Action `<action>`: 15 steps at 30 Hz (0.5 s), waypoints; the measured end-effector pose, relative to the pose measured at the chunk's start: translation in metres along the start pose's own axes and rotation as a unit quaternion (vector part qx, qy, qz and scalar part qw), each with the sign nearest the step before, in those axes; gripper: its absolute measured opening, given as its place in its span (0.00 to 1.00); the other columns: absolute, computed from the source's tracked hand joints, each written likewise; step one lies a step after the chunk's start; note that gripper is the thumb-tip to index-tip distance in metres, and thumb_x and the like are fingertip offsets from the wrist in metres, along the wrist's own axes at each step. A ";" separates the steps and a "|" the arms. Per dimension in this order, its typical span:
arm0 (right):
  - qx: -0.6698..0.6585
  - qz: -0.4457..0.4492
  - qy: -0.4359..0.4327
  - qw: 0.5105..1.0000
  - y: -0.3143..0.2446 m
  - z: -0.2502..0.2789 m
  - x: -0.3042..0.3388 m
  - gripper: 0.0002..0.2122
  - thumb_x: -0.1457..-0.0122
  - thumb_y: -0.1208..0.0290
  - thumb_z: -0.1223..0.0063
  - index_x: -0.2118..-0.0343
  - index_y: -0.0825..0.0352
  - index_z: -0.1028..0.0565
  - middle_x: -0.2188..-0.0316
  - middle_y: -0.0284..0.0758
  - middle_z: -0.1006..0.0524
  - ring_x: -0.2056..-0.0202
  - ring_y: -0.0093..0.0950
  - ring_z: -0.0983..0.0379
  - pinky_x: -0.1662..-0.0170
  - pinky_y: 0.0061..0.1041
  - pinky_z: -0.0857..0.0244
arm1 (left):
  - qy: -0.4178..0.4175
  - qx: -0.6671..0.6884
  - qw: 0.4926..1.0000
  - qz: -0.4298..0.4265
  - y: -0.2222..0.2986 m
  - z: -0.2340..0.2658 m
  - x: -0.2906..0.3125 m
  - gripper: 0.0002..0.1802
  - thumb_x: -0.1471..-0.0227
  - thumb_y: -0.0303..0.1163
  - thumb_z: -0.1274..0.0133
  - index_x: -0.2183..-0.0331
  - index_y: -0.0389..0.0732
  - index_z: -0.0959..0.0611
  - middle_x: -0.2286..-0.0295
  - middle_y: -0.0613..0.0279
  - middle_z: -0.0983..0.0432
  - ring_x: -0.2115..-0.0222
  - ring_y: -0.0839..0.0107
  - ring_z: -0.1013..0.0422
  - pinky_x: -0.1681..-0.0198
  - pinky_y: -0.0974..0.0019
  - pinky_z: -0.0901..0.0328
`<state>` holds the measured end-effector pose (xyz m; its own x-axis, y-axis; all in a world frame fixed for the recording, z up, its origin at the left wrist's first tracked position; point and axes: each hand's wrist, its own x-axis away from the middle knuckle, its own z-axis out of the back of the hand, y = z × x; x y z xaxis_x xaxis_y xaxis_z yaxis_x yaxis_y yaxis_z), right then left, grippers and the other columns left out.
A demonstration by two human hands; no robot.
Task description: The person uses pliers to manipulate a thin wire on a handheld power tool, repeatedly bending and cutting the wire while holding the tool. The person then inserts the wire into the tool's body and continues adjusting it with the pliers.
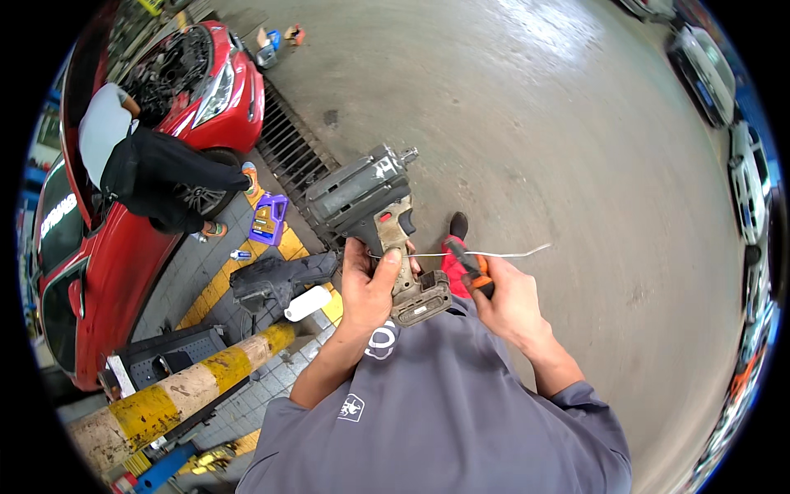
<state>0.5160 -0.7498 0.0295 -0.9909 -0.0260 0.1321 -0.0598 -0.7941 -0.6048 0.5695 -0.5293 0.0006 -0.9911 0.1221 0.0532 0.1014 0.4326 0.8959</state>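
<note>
My left hand (366,288) is wrapped around the handle of a worn, dark grey cordless impact wrench (355,196). Its square drive points up and to the right, and its base rests close to my shirt front. In my right hand (508,303) is a pair of pliers (484,284) with orange and black handles, its jaws toward the wrench's handle. A thin silvery wire (522,254) crosses from the wrench's handle past the pliers and sticks out to the right with a bent end. Whether the jaws grip the wire I cannot tell.
At left, a person (140,165) leans into the open front of a red car (123,280). A purple jug (267,220), black plastic part (276,280) and white bottle (308,304) lie left of me. A yellow-and-white pole (185,391) crosses lower left; a drain grate (296,136) runs beyond.
</note>
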 end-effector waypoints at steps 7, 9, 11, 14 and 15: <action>-0.044 0.010 -0.028 0.999 0.063 0.068 -0.183 0.18 0.39 0.67 0.39 0.48 0.67 0.27 0.62 0.45 0.20 0.59 0.47 0.21 0.57 0.38 0.27 | 0.069 -0.024 0.996 -0.042 -0.023 -0.049 -0.164 0.18 0.37 0.33 0.48 0.51 0.35 0.31 0.60 0.51 0.23 0.68 0.68 0.23 0.67 0.64 0.26; -0.022 0.067 -0.031 0.997 0.075 0.087 -0.230 0.20 0.41 0.69 0.39 0.46 0.67 0.29 0.57 0.45 0.21 0.56 0.47 0.23 0.55 0.39 0.28 | 0.103 0.013 0.994 -0.029 -0.022 -0.071 -0.206 0.16 0.37 0.29 0.49 0.51 0.34 0.32 0.61 0.53 0.24 0.68 0.69 0.24 0.64 0.65 0.27; 0.042 0.137 -0.041 0.989 0.086 0.107 -0.287 0.26 0.47 0.70 0.37 0.44 0.68 0.31 0.55 0.45 0.24 0.52 0.46 0.25 0.53 0.40 0.29 | 0.130 0.017 0.991 -0.031 -0.023 -0.085 -0.251 0.15 0.36 0.27 0.50 0.51 0.34 0.32 0.61 0.54 0.24 0.68 0.69 0.24 0.63 0.65 0.27; 0.103 0.195 -0.051 0.974 0.091 0.133 -0.364 0.31 0.52 0.72 0.35 0.43 0.69 0.32 0.56 0.43 0.26 0.53 0.43 0.27 0.52 0.39 0.30 | 0.158 -0.014 0.986 -0.050 -0.027 -0.102 -0.314 0.14 0.36 0.30 0.51 0.52 0.34 0.31 0.62 0.52 0.23 0.69 0.70 0.23 0.66 0.66 0.26; 0.113 0.204 -0.056 0.971 0.092 0.139 -0.389 0.31 0.52 0.72 0.35 0.43 0.69 0.31 0.57 0.43 0.26 0.54 0.42 0.27 0.53 0.39 0.30 | 0.172 -0.006 0.984 -0.039 -0.027 -0.105 -0.333 0.14 0.37 0.30 0.51 0.52 0.34 0.31 0.62 0.52 0.22 0.69 0.71 0.23 0.66 0.66 0.26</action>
<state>0.9131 -0.8971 0.0315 -0.9066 -0.4218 0.0096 0.3754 -0.8169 -0.4378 0.8881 -0.6756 0.0045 -0.9667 -0.2216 0.1278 0.0245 0.4172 0.9085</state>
